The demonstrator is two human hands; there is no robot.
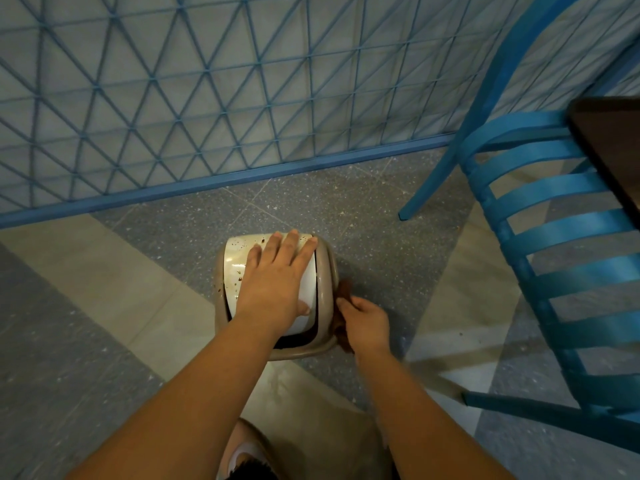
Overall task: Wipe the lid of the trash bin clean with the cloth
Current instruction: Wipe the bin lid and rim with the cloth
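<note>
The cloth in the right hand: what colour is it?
Dark reddish-brown cloth, seen in the head view, beside the bin.

My left hand (277, 271) covers much of the bin's lid (232, 261), so I can't see what lies under my palm. My right hand (365, 323) hides most of the brown cloth (344, 291); only bunched edges show beside the bin's rim. The bin's body sits out of sight beneath the lid. The blue chair (554, 209) and dark counter (609, 140) run off the right edge.
</note>
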